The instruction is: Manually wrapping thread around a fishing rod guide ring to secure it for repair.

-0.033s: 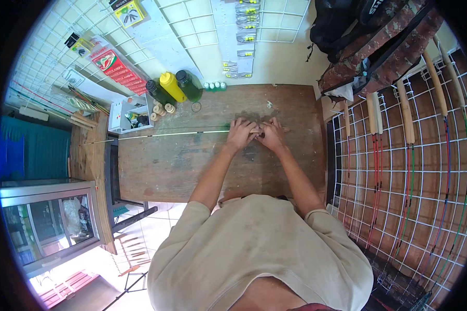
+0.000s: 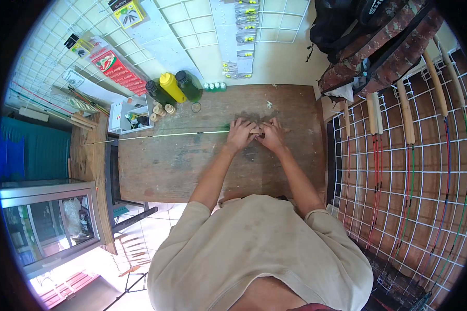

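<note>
A slim pale fishing rod (image 2: 176,134) with dark bands lies across the wooden table (image 2: 166,171), its thin tip reaching past the left edge. My left hand (image 2: 241,133) is closed around the rod's butt end, where a bit of light wooden handle (image 2: 255,131) shows between my hands. Right beside it, my right hand (image 2: 271,133) grips the same handle with bent fingers, and a short end pokes out to its right. Fingertips and thumbs meet closely, so any small part between them is hidden. Dark dust or stain surrounds the fingers on the tabletop.
At the back left stand two dark bottles (image 2: 189,85), a yellow bottle (image 2: 172,87), small white-capped vials (image 2: 215,86), wooden rings (image 2: 160,110) and a white box (image 2: 132,115). Rods with wooden handles (image 2: 406,111) hang on the right grid. A camouflage bag (image 2: 384,57) hangs above.
</note>
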Available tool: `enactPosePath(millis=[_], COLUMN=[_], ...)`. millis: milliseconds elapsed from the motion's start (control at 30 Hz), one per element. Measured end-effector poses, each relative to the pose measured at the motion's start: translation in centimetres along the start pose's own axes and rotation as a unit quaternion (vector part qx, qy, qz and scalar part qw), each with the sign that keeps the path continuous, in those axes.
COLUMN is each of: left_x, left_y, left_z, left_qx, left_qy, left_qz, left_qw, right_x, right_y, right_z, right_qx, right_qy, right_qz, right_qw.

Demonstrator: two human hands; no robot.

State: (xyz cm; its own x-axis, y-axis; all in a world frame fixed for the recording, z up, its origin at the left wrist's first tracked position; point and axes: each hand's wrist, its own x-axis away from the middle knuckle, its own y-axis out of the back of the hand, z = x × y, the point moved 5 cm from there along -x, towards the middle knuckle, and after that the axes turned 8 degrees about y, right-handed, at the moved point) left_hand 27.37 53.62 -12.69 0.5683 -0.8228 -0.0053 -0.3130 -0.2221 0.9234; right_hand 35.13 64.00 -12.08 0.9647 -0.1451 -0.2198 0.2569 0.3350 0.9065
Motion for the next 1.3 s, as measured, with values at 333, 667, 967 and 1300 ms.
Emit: enactPosePath(millis=[333,667,967,1300], left_x=[-0.9,-1.1,-1.3,-1.4], left_y=[-0.4,-0.6,0.5,1.0], left_z=[-0.5,-0.8,0.6,0.6], left_qx=[-0.064,-0.139,0.06,0.114], left_qy=[0.004,-0.012,0.014,0.015], left_qz=[0.019,0.064,0.054,0.04], left_qw=[0.998,0.988,0.997,0.993], right_x=[0.8,0.9,0.7,1.1], right_y=[-1.1,-2.0,-1.0,-0.5], right_z=[-0.9,-1.0,-0.4,-0.3], right_qx=[-0.03,-0.028,-0.018,0.068], right_qy=[-0.037,-0.018,-0.007,-0.012], right_qz=[0.058,0.002,-0.007,-0.027], right_qw=[0.997,0.999,1.0,0.997])
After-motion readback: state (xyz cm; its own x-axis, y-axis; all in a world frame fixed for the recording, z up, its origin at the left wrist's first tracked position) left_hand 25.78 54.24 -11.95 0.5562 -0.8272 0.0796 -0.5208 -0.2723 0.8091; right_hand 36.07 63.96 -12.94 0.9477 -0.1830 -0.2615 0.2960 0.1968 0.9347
